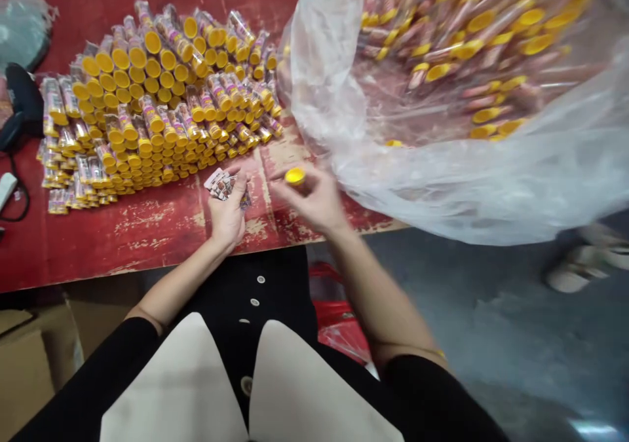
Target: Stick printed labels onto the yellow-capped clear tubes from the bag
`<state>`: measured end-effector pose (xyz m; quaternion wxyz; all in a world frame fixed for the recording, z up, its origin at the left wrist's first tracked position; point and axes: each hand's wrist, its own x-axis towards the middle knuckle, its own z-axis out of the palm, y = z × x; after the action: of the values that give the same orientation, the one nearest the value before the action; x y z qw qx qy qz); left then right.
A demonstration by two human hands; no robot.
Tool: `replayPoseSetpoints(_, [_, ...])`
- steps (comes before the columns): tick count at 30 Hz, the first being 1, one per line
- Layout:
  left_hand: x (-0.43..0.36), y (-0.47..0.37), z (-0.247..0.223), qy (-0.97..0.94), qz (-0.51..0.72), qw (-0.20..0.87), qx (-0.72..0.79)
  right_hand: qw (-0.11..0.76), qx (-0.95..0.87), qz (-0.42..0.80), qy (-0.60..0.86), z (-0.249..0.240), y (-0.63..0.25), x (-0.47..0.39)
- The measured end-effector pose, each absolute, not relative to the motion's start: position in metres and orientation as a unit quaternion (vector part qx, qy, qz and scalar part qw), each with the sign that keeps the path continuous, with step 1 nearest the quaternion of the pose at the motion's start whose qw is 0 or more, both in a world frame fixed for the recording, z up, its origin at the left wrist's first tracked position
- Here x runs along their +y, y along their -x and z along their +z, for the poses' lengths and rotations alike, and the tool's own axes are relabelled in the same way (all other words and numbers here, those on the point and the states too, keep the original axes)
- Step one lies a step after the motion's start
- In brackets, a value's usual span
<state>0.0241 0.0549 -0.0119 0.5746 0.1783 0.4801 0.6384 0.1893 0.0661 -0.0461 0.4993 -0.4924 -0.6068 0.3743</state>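
Over the table's front edge, my left hand (pixel 229 214) is closed round a small stack of printed cards (pixel 221 184), the thumb pressed on top. A short way to the right, my right hand (pixel 319 200) grips a clear tube with a yellow cap (pixel 295 176); the cap faces me and most of the tube is hidden behind the fingers. The two hands are apart. Beyond my left hand lies a large stack of similar yellow-capped tubes (pixel 147 75), many with printed paper inside. The right hand is close to the rim of a big translucent plastic bag (pixel 344 160).
More yellow-capped tubes (pixel 472 49) lie loose inside the bag, which overhangs the worn red table (pixel 142 226). At the far left are a black device (pixel 23 98) and a cable. Cardboard (pixel 29 363) stands below the table; a shoe (pixel 570 275) shows on the floor at right.
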Motion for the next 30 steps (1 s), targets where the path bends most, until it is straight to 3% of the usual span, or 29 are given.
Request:
replayPoseSetpoints(3, [0.047,-0.02,-0.009,-0.17,0.656,0.562,0.474,0.546,-0.502,0.488,0.46,-0.044,-0.119,0.041])
replayPoseSetpoints(14, [0.027,-0.009,-0.006,-0.108,0.65,0.584,0.475,0.606,-0.414,0.423,0.531,-0.032,-0.094,0.025])
replayPoseSetpoints(20, [0.035,-0.009,0.002,-0.094,0.658,0.592,0.457,0.61,-0.385,0.527,0.449,-0.035,-0.103,0.025])
replayPoseSetpoints(24, [0.038,-0.006,0.009,-0.03,0.628,0.604,0.49,0.678,-0.385,0.459,0.426,-0.025,-0.125,0.011])
replayPoseSetpoints(30, [0.032,-0.013,0.011,0.008,0.587,0.641,0.494,0.702,-0.394,0.427,0.411,-0.018,-0.121,-0.012])
